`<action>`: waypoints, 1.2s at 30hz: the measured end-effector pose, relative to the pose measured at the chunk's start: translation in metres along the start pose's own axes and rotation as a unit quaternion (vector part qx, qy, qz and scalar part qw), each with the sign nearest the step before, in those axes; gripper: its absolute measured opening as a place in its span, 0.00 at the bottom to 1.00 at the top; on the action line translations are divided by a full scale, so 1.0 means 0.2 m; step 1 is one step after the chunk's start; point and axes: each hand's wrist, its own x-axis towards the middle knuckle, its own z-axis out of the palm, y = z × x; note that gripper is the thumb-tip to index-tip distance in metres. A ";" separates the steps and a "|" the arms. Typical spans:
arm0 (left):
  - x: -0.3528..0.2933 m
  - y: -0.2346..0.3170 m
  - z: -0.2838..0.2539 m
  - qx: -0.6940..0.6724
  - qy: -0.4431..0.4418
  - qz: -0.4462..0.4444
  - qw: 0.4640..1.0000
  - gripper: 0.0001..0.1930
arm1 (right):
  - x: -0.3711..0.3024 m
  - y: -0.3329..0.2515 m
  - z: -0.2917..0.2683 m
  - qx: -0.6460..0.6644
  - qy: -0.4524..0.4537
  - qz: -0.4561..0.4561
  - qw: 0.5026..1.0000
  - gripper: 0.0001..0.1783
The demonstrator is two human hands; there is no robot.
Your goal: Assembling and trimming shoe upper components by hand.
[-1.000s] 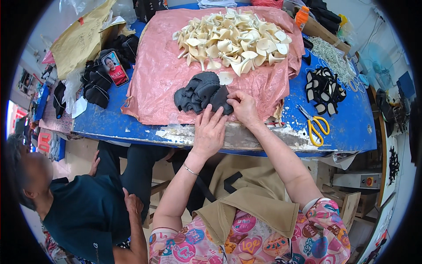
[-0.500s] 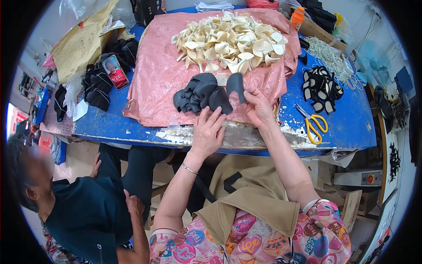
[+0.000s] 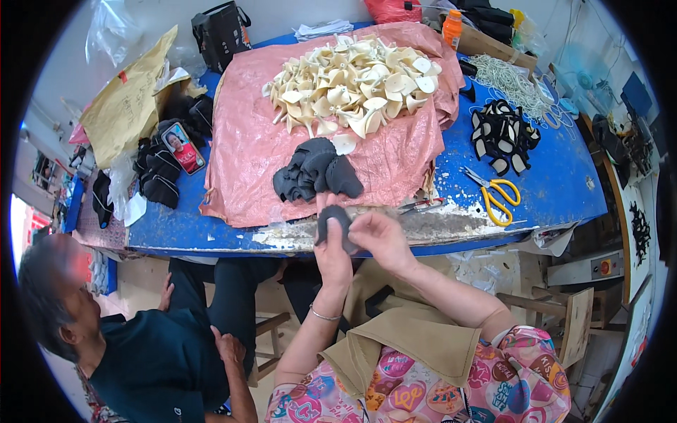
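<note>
left hand's grip (image 3: 334, 261) closes on a curved dark-grey pad (image 3: 343, 222), held just nearer than the pink plastic sheet (image 3: 395, 158); right hand's grip (image 3: 386, 243) is at the pad's right edge, whether pinching cannot be told. similar pads (image 3: 316, 169) are heaped on the sheet, yellow-handled scissors (image 3: 486, 185) right of it.

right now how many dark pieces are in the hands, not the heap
1: a dark piece in the left hand, the right hand at its right side, on the near side of the heap; another could be hidden behind it.
</note>
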 end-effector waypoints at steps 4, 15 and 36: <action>0.05 0.01 -0.08 -0.008 0.058 0.026 0.998 0.24 | 0.07 -0.13 -0.03 -0.228 0.002 -0.061 0.972 0.08; 0.25 -0.17 -0.34 0.021 0.113 0.121 0.986 0.21 | 0.99 -0.33 -0.37 -0.797 -0.130 -0.338 0.483 0.37; 0.24 -0.25 -0.40 0.099 0.152 0.126 0.975 0.18 | 1.01 -0.37 -0.51 -0.332 0.055 -0.103 0.936 0.28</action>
